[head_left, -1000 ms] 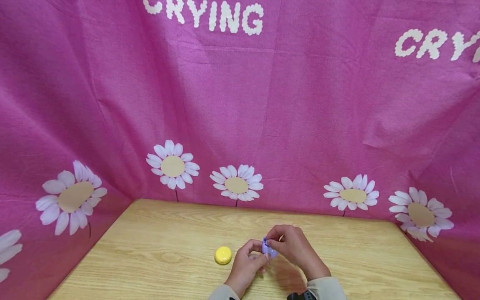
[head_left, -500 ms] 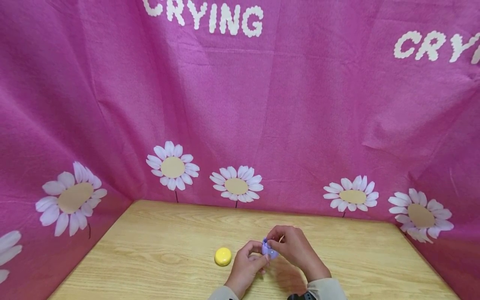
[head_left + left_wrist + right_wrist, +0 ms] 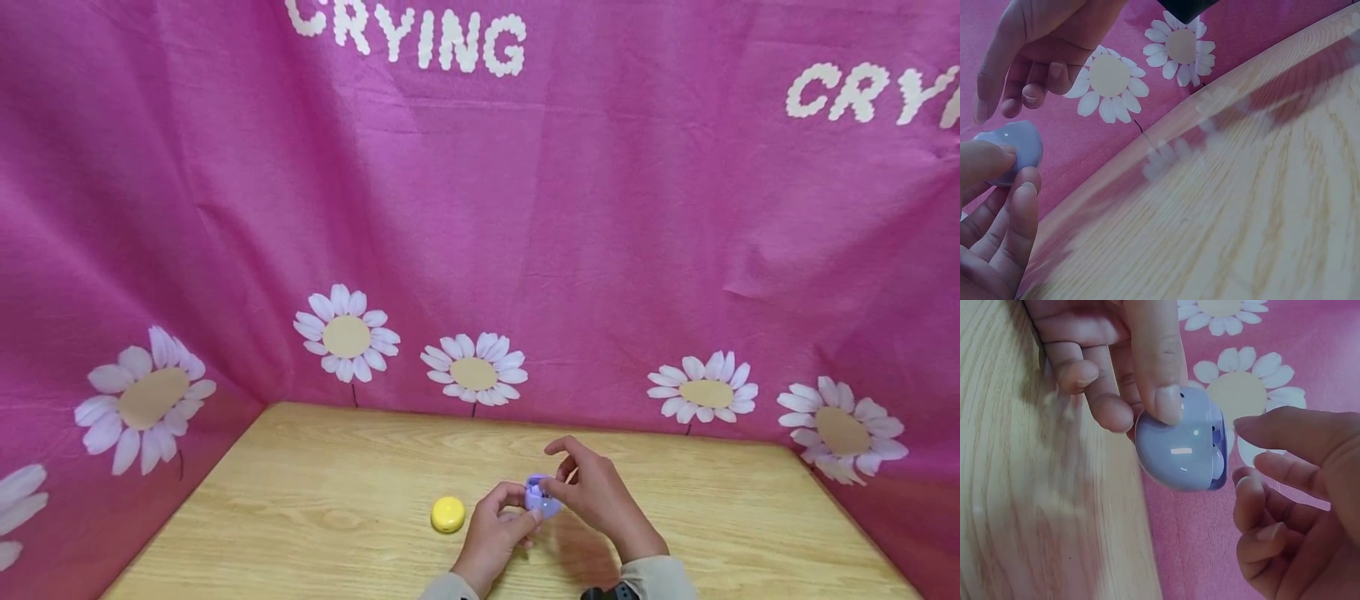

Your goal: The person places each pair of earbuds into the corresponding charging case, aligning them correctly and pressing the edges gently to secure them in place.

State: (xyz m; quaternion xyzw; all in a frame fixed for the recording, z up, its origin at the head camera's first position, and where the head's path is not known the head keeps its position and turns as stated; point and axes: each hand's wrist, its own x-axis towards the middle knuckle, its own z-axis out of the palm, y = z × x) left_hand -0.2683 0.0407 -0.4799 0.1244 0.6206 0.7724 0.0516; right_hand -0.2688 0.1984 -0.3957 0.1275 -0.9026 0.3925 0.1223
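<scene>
My left hand (image 3: 489,533) holds a lilac earbud charging case (image 3: 1175,453) above the table, its thumb pressed on the glossy side and fingers behind. The case's mouth shows on its right side in the right wrist view, with part of a pale earbud (image 3: 1218,464) inside. My right hand (image 3: 602,493) is just beside that mouth, fingers spread and loosely bent, holding nothing. In the right wrist view a small gap separates its fingertips from the case. The left wrist view shows the case (image 3: 1025,147) from its closed, rounded side.
On the wooden table (image 3: 337,467), left of my hands, lies a round yellow glossy case-like thing (image 3: 447,514). A pink cloth (image 3: 600,250) with daisies and white letters hangs around the table's back and sides. A black device (image 3: 609,592) sits at my right wrist.
My right index finger and thumb have come apart, the index lifting up and away from the case. More of the case's inside shows. My left hand keeps its hold; the yellow thing stays put.
</scene>
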